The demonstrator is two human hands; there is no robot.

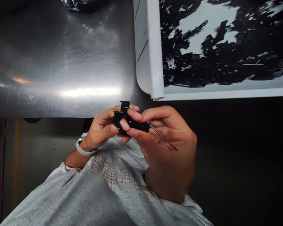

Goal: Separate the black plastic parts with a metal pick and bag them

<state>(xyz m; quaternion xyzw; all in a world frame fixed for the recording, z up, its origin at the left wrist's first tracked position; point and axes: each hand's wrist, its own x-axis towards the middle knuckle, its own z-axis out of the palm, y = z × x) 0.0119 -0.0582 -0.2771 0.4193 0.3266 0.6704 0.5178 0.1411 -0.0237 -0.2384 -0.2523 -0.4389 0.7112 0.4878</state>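
Close to my body, a black plastic part (124, 106) with a raised tab and small pale spots is held between both hands. My left hand (103, 125) is closed around its left end. Thumb and fingers of my right hand (165, 131) pinch the part from the right. A thin metal rod (163, 138) with a small dark tip slants out from my right fingers, down across the palm. The rod's other end is partly hidden by my fingers and the part.
A scratched metal table (61, 62) stretches across the upper left. On the right, a white tray (155, 56) holds a heap of black plastic parts (226, 59). Something in shiny wrapping (77, 3) lies at the table's top edge.
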